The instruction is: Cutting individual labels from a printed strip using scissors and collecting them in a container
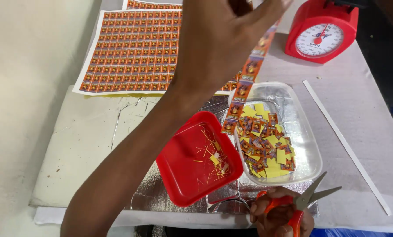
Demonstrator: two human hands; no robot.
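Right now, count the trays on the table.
2. A red tray with thin offcuts sits left; a clear tray of cut labels touches it on the right. Others may be hidden behind the left hand.

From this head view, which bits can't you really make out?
- Left hand fingertips: cut off by the top edge.
- Strip of labels: upper end hidden behind that hand.
- Right hand holding the scissors: partly cut by the bottom edge.
- Red scale: dial marks too small.
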